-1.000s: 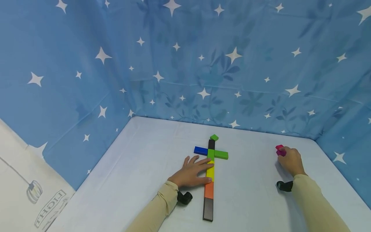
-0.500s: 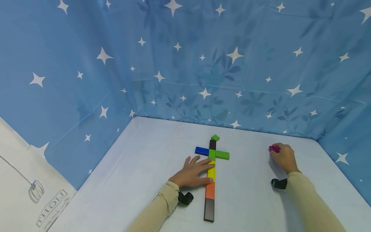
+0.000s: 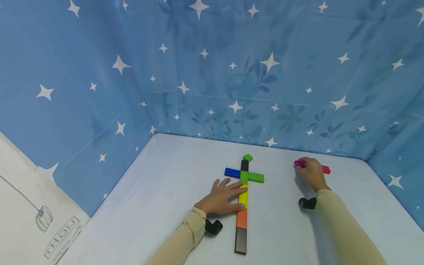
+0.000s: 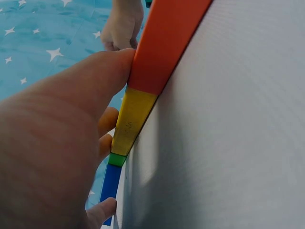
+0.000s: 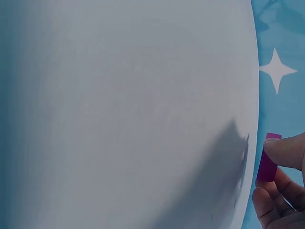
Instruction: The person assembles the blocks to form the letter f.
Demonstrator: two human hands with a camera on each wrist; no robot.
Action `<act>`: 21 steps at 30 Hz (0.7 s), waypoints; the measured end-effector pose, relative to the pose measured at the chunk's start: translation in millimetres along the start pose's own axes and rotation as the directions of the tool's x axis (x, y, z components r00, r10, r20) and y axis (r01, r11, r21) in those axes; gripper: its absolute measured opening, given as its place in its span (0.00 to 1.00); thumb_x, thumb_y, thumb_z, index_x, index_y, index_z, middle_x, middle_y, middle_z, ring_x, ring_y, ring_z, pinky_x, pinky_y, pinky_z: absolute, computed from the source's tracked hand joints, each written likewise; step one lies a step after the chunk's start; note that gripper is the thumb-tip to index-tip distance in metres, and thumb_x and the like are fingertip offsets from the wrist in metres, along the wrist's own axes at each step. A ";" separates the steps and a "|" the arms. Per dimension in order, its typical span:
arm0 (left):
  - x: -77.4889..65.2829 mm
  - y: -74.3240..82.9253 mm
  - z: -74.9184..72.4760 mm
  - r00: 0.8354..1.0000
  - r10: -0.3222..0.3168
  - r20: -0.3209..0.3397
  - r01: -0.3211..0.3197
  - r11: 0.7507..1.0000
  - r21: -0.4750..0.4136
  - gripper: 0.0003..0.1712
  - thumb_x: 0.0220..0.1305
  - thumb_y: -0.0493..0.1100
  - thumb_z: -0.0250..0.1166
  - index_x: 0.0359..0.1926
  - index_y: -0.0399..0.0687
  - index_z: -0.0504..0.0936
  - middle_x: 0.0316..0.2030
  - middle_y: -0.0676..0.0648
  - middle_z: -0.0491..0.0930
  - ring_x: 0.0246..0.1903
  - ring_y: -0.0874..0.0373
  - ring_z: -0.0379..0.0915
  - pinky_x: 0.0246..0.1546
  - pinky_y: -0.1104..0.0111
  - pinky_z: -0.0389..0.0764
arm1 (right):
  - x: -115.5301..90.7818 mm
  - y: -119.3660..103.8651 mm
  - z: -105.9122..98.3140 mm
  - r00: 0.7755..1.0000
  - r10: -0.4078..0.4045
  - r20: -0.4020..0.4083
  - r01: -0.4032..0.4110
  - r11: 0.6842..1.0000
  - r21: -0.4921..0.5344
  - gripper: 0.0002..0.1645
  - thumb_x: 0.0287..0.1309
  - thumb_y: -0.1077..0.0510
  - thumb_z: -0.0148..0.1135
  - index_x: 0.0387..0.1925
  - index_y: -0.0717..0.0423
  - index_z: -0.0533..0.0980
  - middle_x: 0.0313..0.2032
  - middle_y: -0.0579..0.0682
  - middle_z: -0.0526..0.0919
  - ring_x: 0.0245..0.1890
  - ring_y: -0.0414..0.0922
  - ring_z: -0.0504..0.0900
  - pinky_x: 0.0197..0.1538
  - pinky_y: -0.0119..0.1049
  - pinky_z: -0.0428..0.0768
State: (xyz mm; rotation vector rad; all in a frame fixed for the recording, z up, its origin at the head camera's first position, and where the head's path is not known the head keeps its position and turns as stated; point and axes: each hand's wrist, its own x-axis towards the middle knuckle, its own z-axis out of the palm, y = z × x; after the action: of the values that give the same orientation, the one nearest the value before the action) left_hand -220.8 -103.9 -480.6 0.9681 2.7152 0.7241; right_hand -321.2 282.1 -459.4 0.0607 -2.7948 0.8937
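My left hand (image 3: 219, 200) lies with spread, straight fingers across a line of flat blocks. Its fingertips touch the yellow block (image 3: 243, 198), and in the left wrist view the thumb tip meets the edge of the orange block (image 4: 164, 52). Between my right hand's (image 3: 313, 175) thumb and fingers a small magenta block (image 5: 268, 164) is pinched, held above the table with its shadow below. Partly behind that hand lies a pinkish-red block (image 3: 326, 169).
The line runs from a dark brown block (image 3: 240, 241) nearest me up to a black block (image 3: 244, 165), crossed by a blue block (image 3: 232, 172) and green block (image 3: 256, 177). A green diamond-like block (image 3: 247, 157) tops it. A starry blue curtain (image 3: 198, 77) borders the white table (image 3: 275, 221).
My right hand has moved left with the magenta block, away from the pinkish-red block, which stays on the table. The left hand keeps its place on the line.
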 end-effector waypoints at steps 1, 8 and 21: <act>-0.1 0.2 -0.3 1.000 -0.002 -0.002 0.002 1.000 0.001 0.37 0.78 0.67 0.59 0.82 0.66 0.68 0.83 0.61 0.54 0.83 0.45 0.40 0.80 0.40 0.34 | 1.0 -2.9 1.2 1.000 0.003 0.007 -0.003 1.000 0.014 0.23 0.70 0.67 0.64 0.61 0.80 0.74 0.55 0.76 0.76 0.57 0.73 0.74 0.61 0.69 0.77; 0.0 0.6 -0.4 1.000 -0.010 -0.007 0.010 1.000 0.007 0.37 0.78 0.67 0.59 0.82 0.67 0.68 0.83 0.62 0.54 0.83 0.46 0.40 0.80 0.41 0.35 | 6.8 -16.6 9.5 0.998 0.010 0.058 -0.014 0.998 0.058 0.25 0.72 0.67 0.63 0.64 0.78 0.73 0.58 0.75 0.74 0.60 0.72 0.72 0.63 0.68 0.77; 1.2 -2.3 1.5 1.000 -0.007 -0.008 0.007 1.000 0.018 0.37 0.78 0.68 0.59 0.82 0.67 0.68 0.83 0.63 0.53 0.83 0.45 0.41 0.80 0.41 0.35 | 24.3 -42.6 25.4 0.991 -0.042 0.131 0.033 0.997 0.071 0.27 0.71 0.68 0.63 0.66 0.76 0.73 0.60 0.75 0.76 0.60 0.70 0.74 0.65 0.66 0.76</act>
State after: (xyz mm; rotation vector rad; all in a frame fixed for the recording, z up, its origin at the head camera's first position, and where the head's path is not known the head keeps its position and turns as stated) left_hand -222.5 -104.1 -483.1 0.9614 2.7350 0.7053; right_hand -345.3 233.2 -450.2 0.1888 -2.8729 1.0112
